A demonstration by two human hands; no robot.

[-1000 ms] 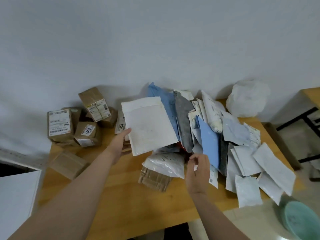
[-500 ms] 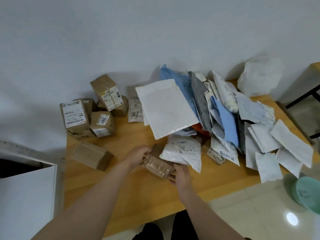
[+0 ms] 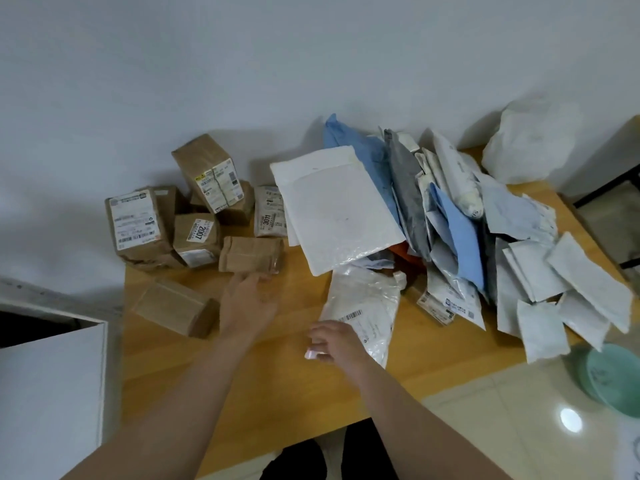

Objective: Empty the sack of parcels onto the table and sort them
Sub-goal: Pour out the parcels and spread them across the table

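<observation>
1. Hovering at the near edge of the brown paper parcel [image 3: 251, 254], the left grip [image 3: 249, 299] had its fingers spread and relaxed and held nothing. Whether its fingertips touched the parcel could not be told.
2. That parcel lay flat on the table [image 3: 207, 393], just right of the box marked 2007 [image 3: 196, 237] and just near of the packet marked 3011 [image 3: 268, 213].
3. The right grip [image 3: 334, 341] sat over the near left corner of a white plastic mailer [image 3: 367, 299], its fingers loosely curled and blurred. I cannot tell whether it pinched anything.
4. More brown boxes stood at the far left: a labelled box [image 3: 135, 220] and a tilted box [image 3: 207, 171] propped on others. A plain box [image 3: 173, 306] lay nearer, left of the left grip.
5. A large white padded mailer [image 3: 332, 209] rested against the left side of the heap of blue, grey and white mailers [image 3: 450, 230].
6. Small white padded envelopes [image 3: 561, 282] overlapped at the table's right end.
7. The crumpled white sack [image 3: 526, 147] sat at the far right corner, by the wall.
</observation>
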